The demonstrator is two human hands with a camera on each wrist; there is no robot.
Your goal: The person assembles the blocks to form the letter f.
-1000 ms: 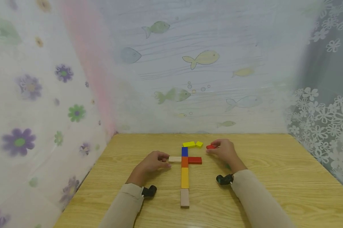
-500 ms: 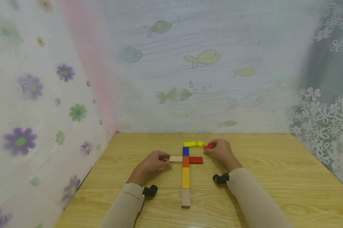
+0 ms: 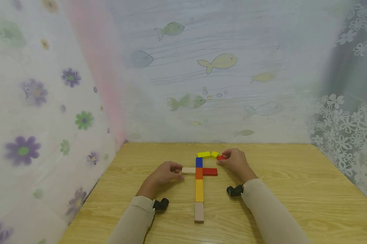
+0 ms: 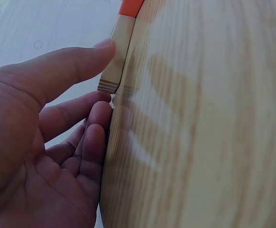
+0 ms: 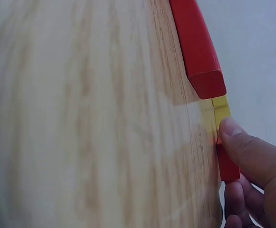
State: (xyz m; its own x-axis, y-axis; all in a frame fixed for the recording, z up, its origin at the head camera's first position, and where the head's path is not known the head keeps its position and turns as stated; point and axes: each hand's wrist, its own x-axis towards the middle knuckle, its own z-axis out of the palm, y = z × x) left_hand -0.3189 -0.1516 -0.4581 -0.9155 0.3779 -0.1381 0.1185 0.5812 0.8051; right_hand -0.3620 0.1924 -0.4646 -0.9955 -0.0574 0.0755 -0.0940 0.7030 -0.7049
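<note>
My right hand (image 3: 236, 162) pinches a small red block (image 3: 221, 157) between thumb and fingers, right at the end of a yellow cube (image 3: 214, 154). A longer yellow block (image 3: 203, 155) lies left of that cube. My left hand (image 3: 164, 175) rests loosely at the left end of a plain wooden block (image 3: 188, 171), its thumb overlapping the block (image 4: 119, 52) in the left wrist view. That block meets an orange block (image 3: 199, 173), with a red bar (image 3: 210, 171) on the other side. A blue block (image 3: 199, 162) sits beyond the orange one.
Nearer me, a yellow-orange block (image 3: 199, 190) and a tan block (image 3: 199, 212) continue the column on the wooden table (image 3: 293, 196). A wall covering with fish drawings (image 3: 217, 101) rises behind the table; a flowered one (image 3: 49, 135) stands at the left.
My right hand has moved left with the small red block, bringing it up to the yellow cube. The left hand stays at the plain block's end.
</note>
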